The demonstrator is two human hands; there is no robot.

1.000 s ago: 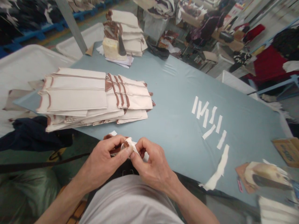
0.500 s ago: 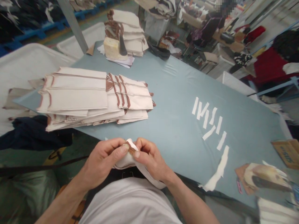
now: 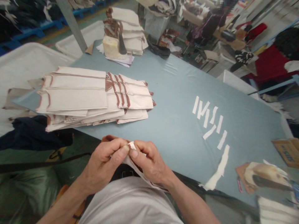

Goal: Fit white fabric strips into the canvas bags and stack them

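Close to my body at the table's near edge, my left hand (image 3: 105,163) and my right hand (image 3: 153,163) pinch a cream fabric piece (image 3: 130,161) with brown edging. Both thumbs press on top of it, almost meeting. A small white strip end (image 3: 132,145) shows between the fingertips. The cloth hangs below and runs under my right wrist; much of it is hidden by the hands. Beyond my left hand lie overlapping stacks of cream fabric pieces (image 3: 79,99) with brown edges. Loose white strips (image 3: 206,118) are scattered to the right on the table.
The blue-green table (image 3: 173,93) slants away to the right. At its back stand a yellowish block (image 3: 114,47) and another fabric pile (image 3: 132,31). A longer white scrap (image 3: 219,171), a pink-handled item (image 3: 239,185) and a cardboard box (image 3: 286,151) lie at the right. White bins (image 3: 30,62) flank the left.
My fingers have shifted on the fabric and drawn closer together, covering more of the brown edge and white strip. Brown edging now shows behind my left fingers. The table items stay put.
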